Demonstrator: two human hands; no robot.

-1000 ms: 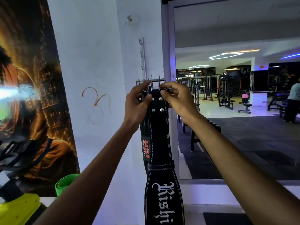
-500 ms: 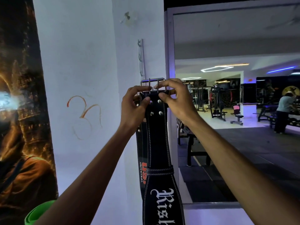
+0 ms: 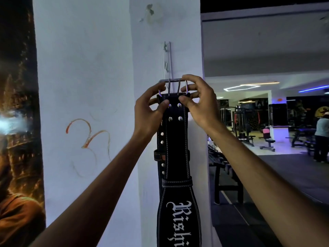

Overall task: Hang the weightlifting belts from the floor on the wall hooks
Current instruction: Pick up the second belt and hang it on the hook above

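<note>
Both hands hold the top end of the black belt (image 3: 176, 139) against the white wall (image 3: 85, 68), just below the hook rail (image 3: 168, 59). The left hand (image 3: 151, 111) is closed in a pinch w/ thumb on the leather near the rivets, fingers behind the left side of the buckle (image 3: 173, 86). The right hand (image 3: 197, 100) is curled on the buckle's right side, thumb on the leather.

The belt's long axis is vertical; it hangs straight down between the forearms, lettering at the bottom. Another belt (image 3: 161, 148) hangs behind it, partly hidden. The free hooks are directly above the buckle, close, approx. same reach for both hands. I cannot tell if the buckle is already on a hook. No containers are in view.
</note>
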